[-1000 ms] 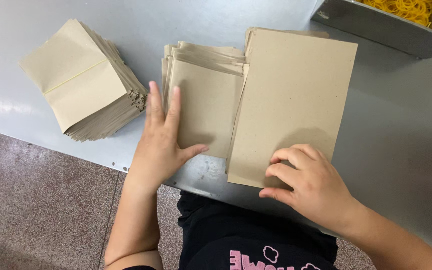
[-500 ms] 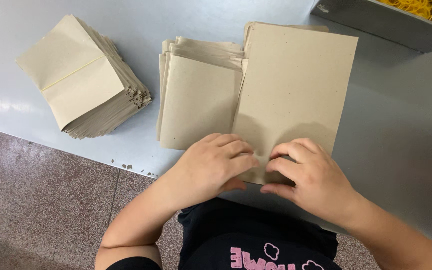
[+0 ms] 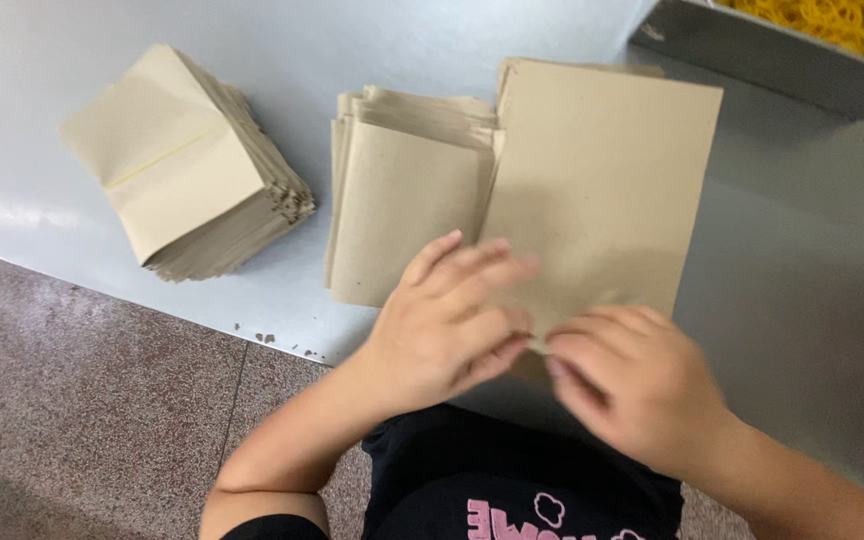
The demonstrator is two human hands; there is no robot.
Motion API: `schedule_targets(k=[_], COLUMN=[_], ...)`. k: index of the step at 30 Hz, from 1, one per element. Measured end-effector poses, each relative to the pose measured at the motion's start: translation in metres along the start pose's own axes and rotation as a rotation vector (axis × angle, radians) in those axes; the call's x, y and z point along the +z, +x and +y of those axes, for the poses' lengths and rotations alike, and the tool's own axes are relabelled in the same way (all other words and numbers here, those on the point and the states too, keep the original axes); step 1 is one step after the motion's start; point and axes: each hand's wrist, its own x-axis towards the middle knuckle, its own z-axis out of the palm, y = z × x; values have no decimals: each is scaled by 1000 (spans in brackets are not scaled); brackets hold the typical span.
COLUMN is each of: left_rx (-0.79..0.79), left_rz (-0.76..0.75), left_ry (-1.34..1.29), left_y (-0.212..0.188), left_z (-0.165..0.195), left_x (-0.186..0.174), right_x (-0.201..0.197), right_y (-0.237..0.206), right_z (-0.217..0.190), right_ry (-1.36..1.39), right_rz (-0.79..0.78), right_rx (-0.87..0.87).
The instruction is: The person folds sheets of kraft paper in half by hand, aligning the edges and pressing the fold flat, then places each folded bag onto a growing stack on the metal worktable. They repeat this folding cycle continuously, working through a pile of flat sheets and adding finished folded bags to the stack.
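Note:
A tall stack of flat brown paper sheets (image 3: 602, 180) lies on the grey table (image 3: 372, 50) in front of me. My left hand (image 3: 447, 320) and my right hand (image 3: 632, 385) meet at its near edge, fingers pinching at the top sheet's lower edge. Both hands are blurred, so the hold is unclear. Just left of it lies a shorter pile of folded brown paper pieces (image 3: 402, 195), touching the tall stack. Further left sits a thick, skewed pile of folded paper pieces (image 3: 187, 165).
A metal tray (image 3: 782, 60) holding yellow rubber bands (image 3: 822, 15) stands at the back right. The table's near edge runs diagonally, with speckled stone floor (image 3: 82, 400) below it. My dark shirt (image 3: 512, 480) fills the bottom middle.
My left hand left the middle folded pile and moved right to the near edge of the tall stack, meeting my right hand there. The piles have not shifted.

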Motion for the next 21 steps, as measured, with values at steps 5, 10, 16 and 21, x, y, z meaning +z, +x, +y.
schedule_targets(k=[5,10,16,21], left_rx=[-256,-160,-152,-367], left_rz=[264,139,220,273], left_ry=[-1177,-890,-681,-691], left_y=[6,8,24,34], left_z=[-3,-6,-7,-3], left_x=[18,23,34,44], right_x=[-40,-35,-4,37], right_y=[-14,-4,11,-7], right_z=[1,9,19,48], right_ry=[682,354,687,784], right_rz=[102,342,511,490], right_rx=[3,-19,12,167])
